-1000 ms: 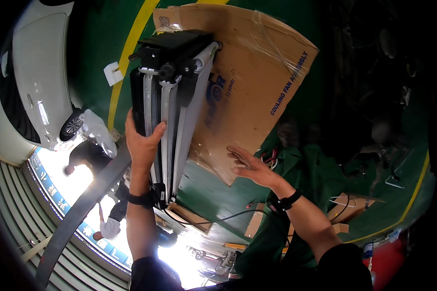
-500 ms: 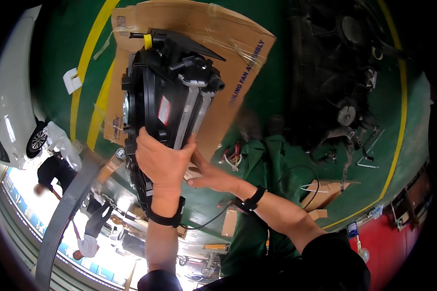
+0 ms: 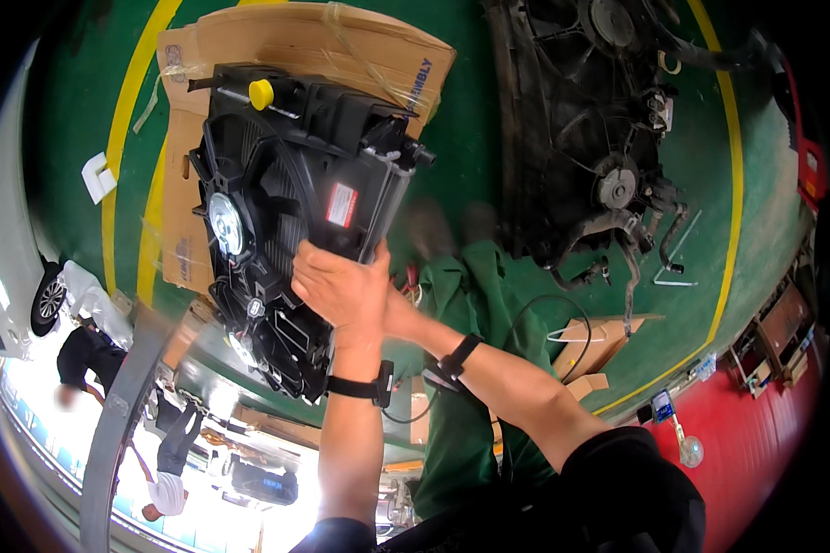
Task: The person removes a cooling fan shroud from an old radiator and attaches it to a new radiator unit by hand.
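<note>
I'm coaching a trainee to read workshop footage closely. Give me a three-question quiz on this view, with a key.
1. Multiple choice. What colour is the round cap on the fan assembly that the left hand touches?
A) red
B) yellow
C) blue

2. True or false? A second fan assembly lies on the green floor, to the right in the picture.

3. Short answer. Which hand is mostly hidden behind the other?

Key:
1. B, yellow.
2. True.
3. The right hand; what its fingers touch cannot be seen.
</note>
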Tool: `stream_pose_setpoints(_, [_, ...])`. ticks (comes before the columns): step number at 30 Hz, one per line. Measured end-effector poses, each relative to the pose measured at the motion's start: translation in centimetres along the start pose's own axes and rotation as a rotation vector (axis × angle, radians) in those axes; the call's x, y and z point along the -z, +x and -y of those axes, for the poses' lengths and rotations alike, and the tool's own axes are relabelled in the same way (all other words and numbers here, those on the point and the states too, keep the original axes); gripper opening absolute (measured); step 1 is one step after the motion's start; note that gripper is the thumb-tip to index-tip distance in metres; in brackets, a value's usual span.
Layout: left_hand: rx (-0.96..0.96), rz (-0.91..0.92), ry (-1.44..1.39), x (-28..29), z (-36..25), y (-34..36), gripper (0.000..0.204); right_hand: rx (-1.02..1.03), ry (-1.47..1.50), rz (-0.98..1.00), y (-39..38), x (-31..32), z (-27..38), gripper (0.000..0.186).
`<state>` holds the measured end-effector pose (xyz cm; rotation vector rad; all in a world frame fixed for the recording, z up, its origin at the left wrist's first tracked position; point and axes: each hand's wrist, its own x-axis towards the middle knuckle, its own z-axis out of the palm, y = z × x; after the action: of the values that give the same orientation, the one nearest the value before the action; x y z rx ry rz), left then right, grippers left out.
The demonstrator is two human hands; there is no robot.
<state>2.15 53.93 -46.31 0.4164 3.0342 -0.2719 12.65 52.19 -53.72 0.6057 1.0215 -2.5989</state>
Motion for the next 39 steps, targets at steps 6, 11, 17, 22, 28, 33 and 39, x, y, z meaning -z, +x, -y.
stream_pose_setpoints(6, [-0.067,0.142,-0.044,-2.2,-1.2,-2.6,0.091,-0.114,0.173,-0.254,-0.5,2.5,-1.2,0.062])
stream_pose_setpoints(11, [-0.079,0.185,-0.056,-3.3,-1.5,-3.2,0.084,-0.177,0.14,-0.287,0.0,3.5,-4.3,0.061])
stream_pose_setpoints(17, [-0.04,0.292,-0.085,-2.3,-1.2,-3.2,0.073,-0.05,-0.507,-0.149,-0.2,4.2,-2.5,0.073])
stream_pose_setpoints(22, [-0.015,0.332,-0.075,-1.8,-1.4,-3.6,0.068,0.013,-0.362,-0.136,-0.5,4.7,-4.6,0.065])
stream_pose_setpoints(28, [-0.082,0.229,-0.118,-2.2,-1.0,-4.1,0.07,0.019,-0.675,0.052,-0.2,6.3,-2.1,0.058])
stream_pose_setpoints(33, [-0.082,0.242,-0.5,1.8,1.6,-5.5,0.071,-0.306,-0.039,-0.236,-3.2,6.3,3.0,0.061])
stream_pose_setpoints(39, [0.222,0.25,-0.574,7.5,10.9,-16.6,0.058,-0.237,0.248,-0.61,-9.4,10.0,13.4,0.036])
